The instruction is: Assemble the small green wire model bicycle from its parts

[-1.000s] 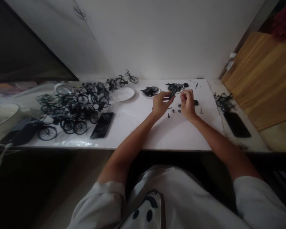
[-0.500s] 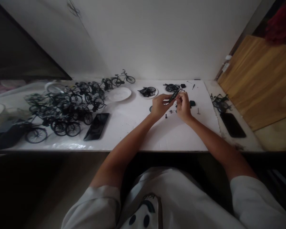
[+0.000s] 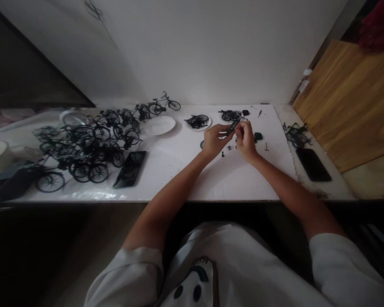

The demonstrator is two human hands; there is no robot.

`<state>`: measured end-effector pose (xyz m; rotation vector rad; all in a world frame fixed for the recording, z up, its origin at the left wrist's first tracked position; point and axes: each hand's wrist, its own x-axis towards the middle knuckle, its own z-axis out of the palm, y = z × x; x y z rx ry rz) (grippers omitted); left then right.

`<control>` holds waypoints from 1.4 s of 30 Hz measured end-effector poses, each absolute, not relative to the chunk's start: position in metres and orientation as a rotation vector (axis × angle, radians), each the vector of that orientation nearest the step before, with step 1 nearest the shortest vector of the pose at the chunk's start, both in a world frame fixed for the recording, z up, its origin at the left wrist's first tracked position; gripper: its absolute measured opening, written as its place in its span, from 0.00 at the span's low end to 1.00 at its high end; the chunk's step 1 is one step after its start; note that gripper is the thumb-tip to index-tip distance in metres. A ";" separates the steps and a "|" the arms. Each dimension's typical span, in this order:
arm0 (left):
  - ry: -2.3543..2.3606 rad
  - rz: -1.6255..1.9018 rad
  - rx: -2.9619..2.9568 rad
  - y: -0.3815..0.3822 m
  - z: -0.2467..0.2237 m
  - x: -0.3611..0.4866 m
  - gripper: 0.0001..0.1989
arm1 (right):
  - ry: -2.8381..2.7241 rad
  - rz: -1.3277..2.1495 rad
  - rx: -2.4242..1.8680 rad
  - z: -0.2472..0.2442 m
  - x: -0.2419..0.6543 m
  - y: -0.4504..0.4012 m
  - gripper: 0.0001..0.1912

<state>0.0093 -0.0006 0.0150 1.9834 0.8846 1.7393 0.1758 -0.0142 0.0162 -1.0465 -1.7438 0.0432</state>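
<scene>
Between my hands, over the white table board, is a small dark green part (image 3: 233, 127). The fingers of my left hand (image 3: 214, 138) are closed around it. My right hand (image 3: 245, 137) is pinched at its right end, and what its fingertips grip is too small to make out. Just beyond my hands lies a pile of dark bicycle parts (image 3: 229, 115). Close by on the board are a small dark piece (image 3: 223, 154), a dark green block (image 3: 258, 136) and a T-shaped tool (image 3: 266, 146).
Many small model bicycles (image 3: 83, 145) crowd the left side. A white plate (image 3: 160, 125), a plate with black parts (image 3: 197, 122) and a black phone (image 3: 130, 169) stand nearer. Another phone (image 3: 313, 164) lies right, beside a wooden board (image 3: 355, 106).
The view has shifted slightly. My hands stay together around the green part, which shows a little more of its flat side.
</scene>
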 end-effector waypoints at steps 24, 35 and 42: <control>0.890 1.768 1.974 0.003 0.012 0.008 0.12 | -1.715 0.095 -0.859 0.019 0.182 -0.009 0.15; 0.886 1.798 1.975 0.006 0.009 0.007 0.14 | -1.689 0.071 -0.827 0.027 0.177 -0.020 0.10; 0.913 1.834 2.011 0.008 0.006 0.007 0.14 | -1.652 0.035 -0.765 0.036 0.177 -0.028 0.08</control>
